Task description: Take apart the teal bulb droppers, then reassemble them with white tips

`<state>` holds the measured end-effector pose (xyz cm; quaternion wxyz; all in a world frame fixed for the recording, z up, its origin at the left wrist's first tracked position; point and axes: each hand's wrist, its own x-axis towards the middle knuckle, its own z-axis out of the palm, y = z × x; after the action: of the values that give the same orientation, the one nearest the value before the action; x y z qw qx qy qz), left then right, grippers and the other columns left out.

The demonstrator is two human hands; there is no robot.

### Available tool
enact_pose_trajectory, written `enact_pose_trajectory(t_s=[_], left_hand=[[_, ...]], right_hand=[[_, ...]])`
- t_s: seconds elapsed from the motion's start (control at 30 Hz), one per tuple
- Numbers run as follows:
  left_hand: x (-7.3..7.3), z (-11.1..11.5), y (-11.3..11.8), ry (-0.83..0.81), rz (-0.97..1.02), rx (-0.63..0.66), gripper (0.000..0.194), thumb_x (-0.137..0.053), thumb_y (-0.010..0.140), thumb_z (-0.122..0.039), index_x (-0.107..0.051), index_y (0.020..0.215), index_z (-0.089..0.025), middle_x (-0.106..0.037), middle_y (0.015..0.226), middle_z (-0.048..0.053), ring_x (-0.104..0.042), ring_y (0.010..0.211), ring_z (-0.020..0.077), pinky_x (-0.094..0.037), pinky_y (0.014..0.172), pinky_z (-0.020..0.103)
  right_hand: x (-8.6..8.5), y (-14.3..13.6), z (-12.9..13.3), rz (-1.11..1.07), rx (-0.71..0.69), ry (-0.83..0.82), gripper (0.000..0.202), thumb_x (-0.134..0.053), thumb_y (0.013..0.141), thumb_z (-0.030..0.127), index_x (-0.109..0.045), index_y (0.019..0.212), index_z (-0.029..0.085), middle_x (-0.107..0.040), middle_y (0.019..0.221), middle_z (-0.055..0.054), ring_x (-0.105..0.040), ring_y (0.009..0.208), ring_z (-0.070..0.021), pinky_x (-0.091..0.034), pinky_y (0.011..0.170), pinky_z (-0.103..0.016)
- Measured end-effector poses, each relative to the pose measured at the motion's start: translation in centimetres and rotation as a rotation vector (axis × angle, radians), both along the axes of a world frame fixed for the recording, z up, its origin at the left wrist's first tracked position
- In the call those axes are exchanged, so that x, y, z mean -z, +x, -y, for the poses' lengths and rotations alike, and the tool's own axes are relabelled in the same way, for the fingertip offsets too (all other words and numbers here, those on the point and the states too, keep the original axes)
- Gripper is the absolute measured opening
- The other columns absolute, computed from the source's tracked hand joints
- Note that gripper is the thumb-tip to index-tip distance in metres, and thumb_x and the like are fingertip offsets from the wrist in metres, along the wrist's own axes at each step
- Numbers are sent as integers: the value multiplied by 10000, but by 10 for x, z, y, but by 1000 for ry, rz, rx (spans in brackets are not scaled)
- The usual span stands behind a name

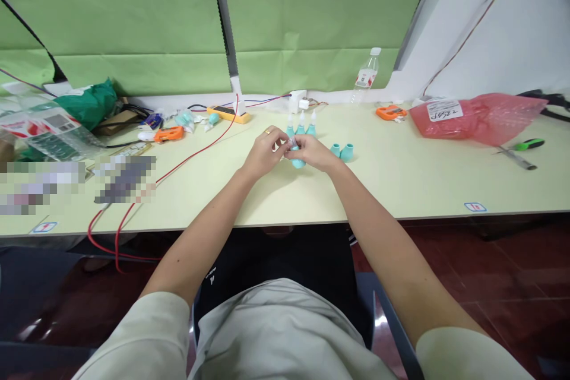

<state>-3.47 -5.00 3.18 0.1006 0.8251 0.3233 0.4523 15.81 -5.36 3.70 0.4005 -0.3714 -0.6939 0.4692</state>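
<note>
Both my hands meet over the middle of the table, around a small turquoise squeeze bulb (298,162). Its lower end shows beneath my fingers, and a clear piece sits at its upper end between the fingertips. My right hand (314,152) is closed around the bulb. My left hand (264,152), with a ring on one finger, pinches at the upper end; what exactly lies in its fingertips is too small to make out. Just behind stand three turquoise bulbs with clear pointed tips (301,129). To the right of my right hand are two turquoise bulbs without tips (346,152).
A pink plastic bag (463,120), a green-handled screwdriver (529,144) and an orange tool (390,112) lie to the right. A clear bottle (367,75) stands at the back. Red cables (191,157) cross the left side, near a power strip (229,114) and packaging.
</note>
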Motion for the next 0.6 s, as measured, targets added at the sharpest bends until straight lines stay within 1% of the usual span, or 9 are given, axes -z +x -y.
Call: enact_pose_trajectory(t_s=[0.1,0.17,0.23,0.3,0.37,0.47,0.53,0.6], left_hand=[[-2,1,0,-80,6,27,204,-625,967,-280,-659,1152,-201,-692,1183,100,-670,996,180,-543,855,311],[-4,1,0,-122,-10,54,214,-606,982,-299,-679,1161,-207,-721,1150,93,-672,1058,195,-540,900,319],[-5,1,0,-148,1,57,196,-614,985,-329,-701,1110,-206,-741,1088,85,-670,1063,201,-532,917,326],[-4,-1,0,-188,70,60,212,-653,973,-384,-694,1052,-193,-741,1050,81,-679,1007,193,-534,895,325],[-3,-5,0,-265,180,86,312,-703,945,-481,-671,1031,-183,-726,990,69,-685,906,176,-542,836,317],[0,-9,0,-415,315,197,485,-748,889,-632,-677,1034,-174,-690,843,36,-676,751,155,-534,719,297],[0,-11,0,-499,368,296,541,-766,862,-669,-700,1043,-163,-690,794,35,-688,713,155,-524,688,290],[1,-12,-1,-542,405,355,563,-802,833,-664,-712,1046,-151,-706,796,45,-699,715,157,-524,682,285]], right_hand=[[-1,2,1,-4,-40,-3,273,-837,695,369,-697,847,191,-697,821,1,-655,853,-191,-508,822,-319],[-1,3,1,2,-55,-6,270,-849,701,370,-730,858,186,-725,831,-13,-672,853,-194,-520,824,-322],[-1,4,1,12,-56,-11,271,-859,712,379,-756,859,177,-740,831,-27,-677,831,-189,-522,801,-315],[0,4,1,8,-59,-11,287,-867,726,403,-771,869,173,-741,821,-32,-671,791,-180,-523,771,-311],[-1,3,1,-17,-62,0,314,-883,728,436,-773,871,179,-738,806,-32,-657,749,-172,-528,748,-313],[-3,3,0,-45,-42,47,346,-891,736,497,-769,825,185,-746,803,-49,-648,736,-180,-529,732,-322],[-3,4,0,-29,-21,89,362,-854,778,538,-770,794,186,-756,817,-62,-660,772,-197,-524,750,-329],[-2,6,-3,23,0,135,378,-787,836,559,-763,770,187,-757,817,-59,-668,807,-212,-518,781,-337]])
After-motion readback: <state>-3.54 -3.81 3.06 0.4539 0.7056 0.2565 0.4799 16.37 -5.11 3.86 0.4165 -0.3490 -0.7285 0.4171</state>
